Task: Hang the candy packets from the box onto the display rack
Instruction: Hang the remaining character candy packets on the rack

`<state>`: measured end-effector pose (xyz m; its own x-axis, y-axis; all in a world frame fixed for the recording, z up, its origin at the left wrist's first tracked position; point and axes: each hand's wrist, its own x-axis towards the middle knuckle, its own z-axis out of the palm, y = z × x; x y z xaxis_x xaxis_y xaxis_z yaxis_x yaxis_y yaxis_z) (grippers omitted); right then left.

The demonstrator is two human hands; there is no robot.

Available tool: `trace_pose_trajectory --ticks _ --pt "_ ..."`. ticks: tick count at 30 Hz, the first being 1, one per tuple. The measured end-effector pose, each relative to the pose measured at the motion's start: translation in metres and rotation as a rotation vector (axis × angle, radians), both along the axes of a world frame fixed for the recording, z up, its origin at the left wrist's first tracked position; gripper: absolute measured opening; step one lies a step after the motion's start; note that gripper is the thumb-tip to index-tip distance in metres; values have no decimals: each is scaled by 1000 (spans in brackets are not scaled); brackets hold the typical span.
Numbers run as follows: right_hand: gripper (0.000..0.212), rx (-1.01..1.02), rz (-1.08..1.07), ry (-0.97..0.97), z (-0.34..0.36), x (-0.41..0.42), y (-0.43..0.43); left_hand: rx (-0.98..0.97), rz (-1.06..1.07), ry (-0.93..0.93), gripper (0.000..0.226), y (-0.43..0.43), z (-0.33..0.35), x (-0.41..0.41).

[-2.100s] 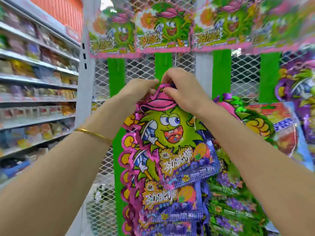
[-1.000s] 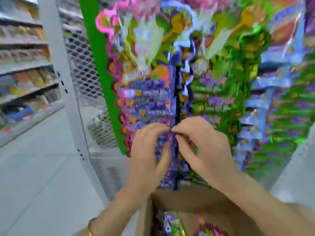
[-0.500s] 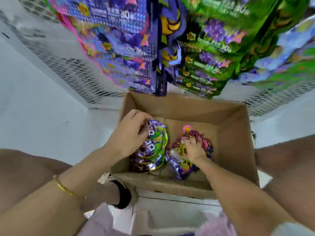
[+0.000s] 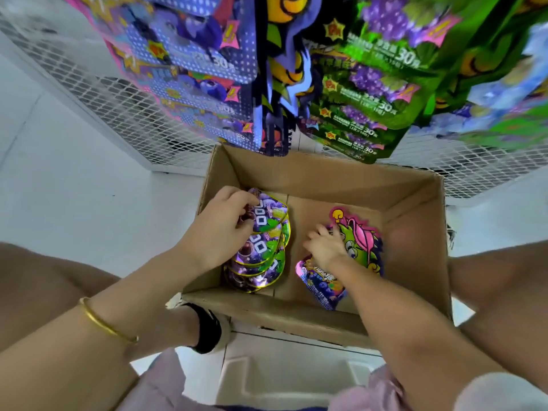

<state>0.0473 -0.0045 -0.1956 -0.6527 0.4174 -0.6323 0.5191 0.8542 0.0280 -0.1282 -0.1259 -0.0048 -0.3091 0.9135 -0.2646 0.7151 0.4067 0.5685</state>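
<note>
1. Head view: your left hand (image 4: 225,229) curls its fingers over the top edge of the purple packets (image 4: 264,256), stacked at the left of the box (image 4: 326,176).
2. Your right hand (image 4: 323,247) lies on the pink-and-green packet (image 4: 360,241) at the right; I cannot tell whether it pinches it.
3. The glossy stack may slide apart, so you could lift several packets or drop one.
4. Hung packets (image 4: 364,93) on the display rack (image 4: 127,114) overhang the box; rise carelessly and you may knock them

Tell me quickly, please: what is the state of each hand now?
Left hand: closed, holding the purple packets.
Right hand: on the monster packet; grip cannot be told.
</note>
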Motion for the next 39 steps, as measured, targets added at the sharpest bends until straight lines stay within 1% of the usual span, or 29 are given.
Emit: trace_pose_trajectory --ticks 3,5,7,9,11,13,14,16,18,19,20,21,22,23,24,25,26,27,28,29,30,31,32,33,34,36,37,38,39 --pt "25 -11 -49 89 42 4 24 -33 -19 -52 35 3 -7 5" --pt "19 -80 -118 215 79 3 38 -66 -54 -82 36 7 -10 10" --pt "16 -176 -194 378 118 3 44 -112 -74 -108 43 9 -15 13" --pt "20 -286 -332 592 151 8 43 -139 -36 -132 61 10 -17 11" --pt "18 -408 -537 832 174 17 36 -111 81 -168 83 7 -15 6" --pt "23 -591 -773 1035 183 27 24 -57 220 -262 111 1 -20 -3" --pt "27 -716 -890 1127 183 32 19 -51 260 -310 119 -3 -20 -5" --pt "32 -1036 -1110 1294 178 37 9 -46 283 -376 116 -12 -19 -8" --pt "34 -1333 -1222 1382 176 39 -1 -57 294 -463 104 -23 -7 -7" --pt "34 -1429 -1226 1398 177 39 -7 -56 287 -519 93 -28 -4 -8" --pt "35 -1480 -1222 1400 179 39 -12 -42 273 -571 74 -32 3 -6" --pt "34 -1469 -1231 1390 180 38 -17 -21 249 -589 52 -35 5 -6" --pt "32 -1390 -1260 1354 180 37 -20 11 220 -568 32 -37 11 -6" --pt "31 -1228 -1302 1299 183 36 -22 45 170 -483 20 -39 21 -5" --pt "33 -988 -1338 1238 185 38 -23 64 115 -338 17 -40 31 -7" --pt "38 -698 -1338 1196 186 41 -23 77 30 -171 16 -40 40 -10" --pt "41 -383 -1271 1169 191 45 -23 63 -58 -10 12 -40 51 -12" --pt "40 -89 -1111 1163 198 48 -26 43 -142 138 8 -39 62 -13" --pt "38 146 -884 1169 211 49 -32 33 -215 269 12 -37 74 -13" --pt "38 261 -652 1177 226 46 -41 30 -284 373 17 -35 85 -12" --pt "43 258 -475 1154 243 40 -50 41 -347 450 21 -31 98 -10" --pt "51 185 -382 1104 259 32 -58 61 -394 491 22 -27 109 -8" --pt "59 82 -363 1034 272 22 -64 97 -422 508 24 -24 123 -3" --pt "61 4 -373 970 282 14 -68 132 -427 512 25 -21 136 -1" --pt "57 -32 -391 942 291 7 -69 178 -422 499 24 -20 149 1" --pt "37 -86 -449 1043 308 0 -66 287 -366 416 27 -21 173 -1" --pt "27 -132 -491 1127 316 0 -64 358 -307 359 38 -23 186 -5" --pt "20 -167 -529 1207 326 1 -62 438 -235 291 55 -27 199 -11" --pt "23 -186 -578 1280 338 3 -61 517 -161 218 73 -30 211 -17"
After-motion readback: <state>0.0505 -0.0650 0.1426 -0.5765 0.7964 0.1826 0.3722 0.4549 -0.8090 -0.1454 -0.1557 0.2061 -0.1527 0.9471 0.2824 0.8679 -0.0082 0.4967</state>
